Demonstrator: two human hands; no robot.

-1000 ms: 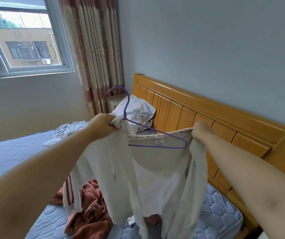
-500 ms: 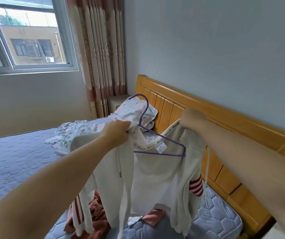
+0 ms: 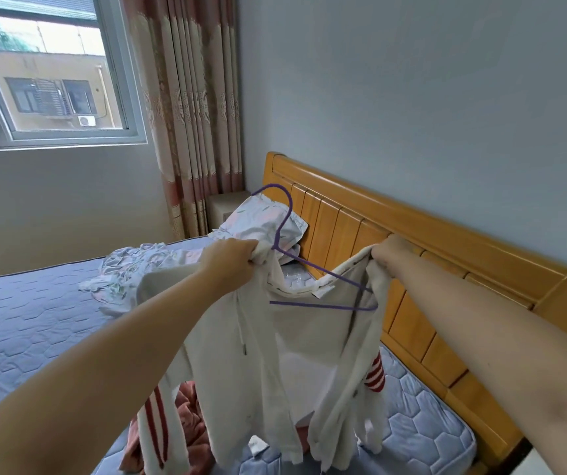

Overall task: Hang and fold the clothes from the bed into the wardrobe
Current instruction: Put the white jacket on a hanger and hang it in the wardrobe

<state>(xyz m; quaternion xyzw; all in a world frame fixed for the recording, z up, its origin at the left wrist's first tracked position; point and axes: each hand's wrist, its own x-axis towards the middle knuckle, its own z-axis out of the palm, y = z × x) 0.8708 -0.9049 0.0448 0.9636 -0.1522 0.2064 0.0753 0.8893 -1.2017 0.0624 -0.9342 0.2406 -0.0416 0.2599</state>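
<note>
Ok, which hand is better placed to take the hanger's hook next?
Left, probably: left hand grips the hoodie at the purple hanger, just under its hook; right hand holds the far collar.

A patterned curtain (image 3: 189,114) is hanging just right of the sliding window (image 3: 52,84); a beige nightstand (image 3: 226,209) is standing beside the curtain's lower end.
</note>
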